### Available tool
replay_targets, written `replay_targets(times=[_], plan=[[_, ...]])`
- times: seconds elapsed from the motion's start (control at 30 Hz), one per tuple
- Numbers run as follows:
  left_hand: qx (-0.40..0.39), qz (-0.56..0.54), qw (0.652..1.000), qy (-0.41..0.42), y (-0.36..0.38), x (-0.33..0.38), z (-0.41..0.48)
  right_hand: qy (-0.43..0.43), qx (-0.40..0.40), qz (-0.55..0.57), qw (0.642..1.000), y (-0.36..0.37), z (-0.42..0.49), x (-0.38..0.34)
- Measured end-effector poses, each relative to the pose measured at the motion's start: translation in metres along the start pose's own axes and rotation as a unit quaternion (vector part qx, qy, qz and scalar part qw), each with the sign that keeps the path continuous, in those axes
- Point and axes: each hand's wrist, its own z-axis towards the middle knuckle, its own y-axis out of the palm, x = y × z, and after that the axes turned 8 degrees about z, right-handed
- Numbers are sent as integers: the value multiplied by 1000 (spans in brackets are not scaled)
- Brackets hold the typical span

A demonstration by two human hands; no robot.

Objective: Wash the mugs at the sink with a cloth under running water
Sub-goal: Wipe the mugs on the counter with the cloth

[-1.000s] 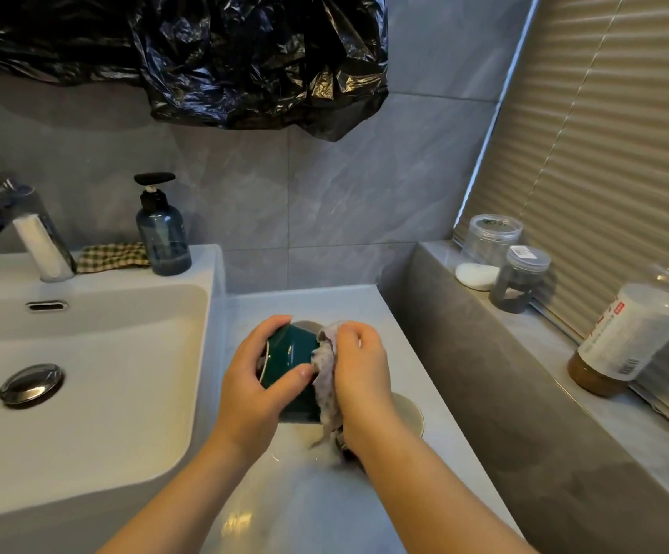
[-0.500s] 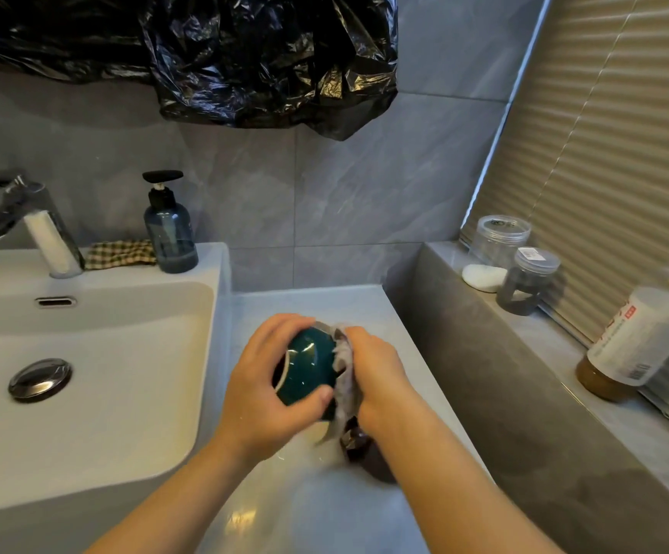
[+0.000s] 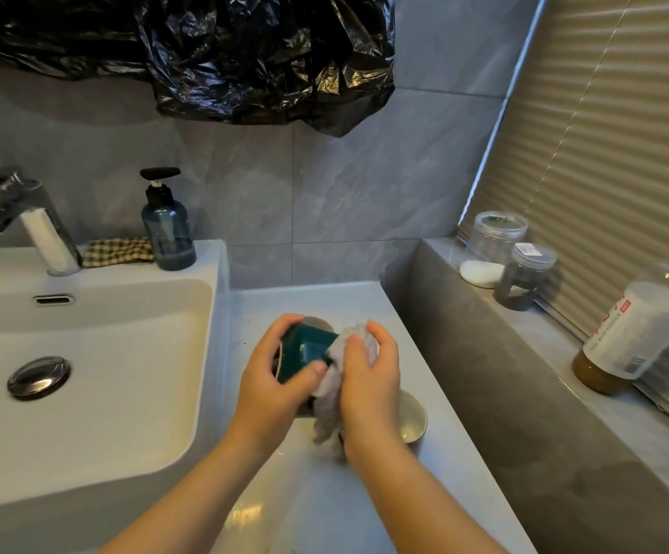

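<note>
My left fingers (image 3: 283, 327) gripped the green mug (image 3: 305, 349) above the counter (image 3: 325, 505), right of the sink (image 3: 125, 353); my right fingers (image 3: 381, 339) clutched the cloth (image 3: 339, 377) against it. Rinsing and the lower mugs (image 3: 412, 419) seemed left

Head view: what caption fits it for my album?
Left hand grips a green mug; right hand holds a cloth against it.

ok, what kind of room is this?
Probably a home bathroom: a white washbasin with a chrome faucet, a pump soap bottle on its ledge, and a grey tiled wall.
</note>
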Motion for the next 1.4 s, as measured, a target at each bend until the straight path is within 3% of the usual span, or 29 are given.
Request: replay_targets(times=[0.07,0.13,0.2,0.27,0.33,0.4,0.5,0.6,0.67,0.73,0.8,0.87,0.97,1.07,1.17,1.27,1.4], plan=[[-34,208,957,201,-9,-12,1,158,-25,49,986,0,14,-12],[-78,259,929,253,-15,-21,0,147,-36,39,988,-2,18,-19],[-94,194,964,158,-11,-13,-1,29,-2,11,1000,-5,16,-21],[-56,4,997,-60,-1,2,0,-87,5,2,996,-5,4,-27],[-23,-183,955,-230,5,7,5,-139,7,-15,990,-5,-5,-22],[-47,-182,946,-264,4,6,9,-123,18,-5,992,-4,-8,-19],[-41,-5,995,-92,-4,10,10,6,2,31,1000,-5,4,-18],[-107,187,971,107,-19,6,14,210,-60,98,971,-10,18,-20],[-148,209,954,158,-28,0,17,264,-103,121,951,-13,21,-22],[-180,139,971,78,-26,-2,18,258,-122,101,953,-14,23,-25],[-172,-13,982,-81,-18,-1,17,197,-118,88,969,-14,24,-28],[-152,-131,954,-221,-12,1,13,110,-97,55,988,-13,22,-31],[-166,-212,927,-261,-8,1,7,42,-143,-19,989,-9,17,-41],[-111,-197,954,-195,-9,3,11,67,-180,-60,979,-6,22,-52],[-102,-26,993,-56,-15,0,18,167,-191,5,967,-6,29,-51],[-140,130,979,74,-21,-9,18,233,-165,63,956,-3,31,-43],[-128,252,947,154,-20,-5,21,227,-76,78,968,-1,33,-31]])
